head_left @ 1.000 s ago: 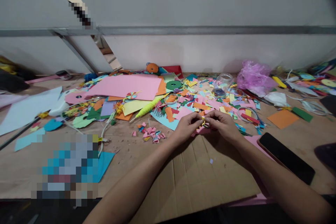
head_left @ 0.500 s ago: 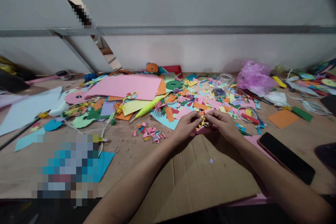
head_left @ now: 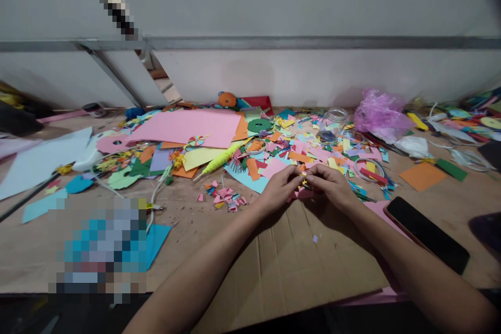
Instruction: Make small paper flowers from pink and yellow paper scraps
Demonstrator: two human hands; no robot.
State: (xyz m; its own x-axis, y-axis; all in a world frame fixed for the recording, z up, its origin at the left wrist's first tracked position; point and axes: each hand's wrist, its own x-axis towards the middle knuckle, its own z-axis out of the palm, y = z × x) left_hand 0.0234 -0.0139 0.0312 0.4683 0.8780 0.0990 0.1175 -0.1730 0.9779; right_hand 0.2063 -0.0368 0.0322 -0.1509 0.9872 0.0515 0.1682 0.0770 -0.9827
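My left hand point(head_left: 285, 185) and my right hand point(head_left: 329, 183) meet above the far edge of a sheet of brown cardboard point(head_left: 289, 266). Fingers and thumbs of both are pinched on a small piece of yellow paper point(head_left: 303, 179), mostly covered by the fingertips. Just beyond the hands lies a heap of cut paper scraps point(head_left: 299, 158) in pink, orange, yellow and blue. A little pile of tiny folded pink paper pieces point(head_left: 226, 197) sits left of my left hand.
A black phone point(head_left: 426, 235) lies to the right on pink paper. Behind the scraps stand a clear glass jar point(head_left: 332, 124) and a crumpled purple plastic bag point(head_left: 381, 115). Large pink sheets point(head_left: 188, 126) and a yellow yarn bundle point(head_left: 223, 158) are at left. A white panel point(head_left: 313, 75) closes off the back.
Both hands stay at nearly the same spot, with slight finger movement around the yellow paper. Nothing else has visibly moved on the table.
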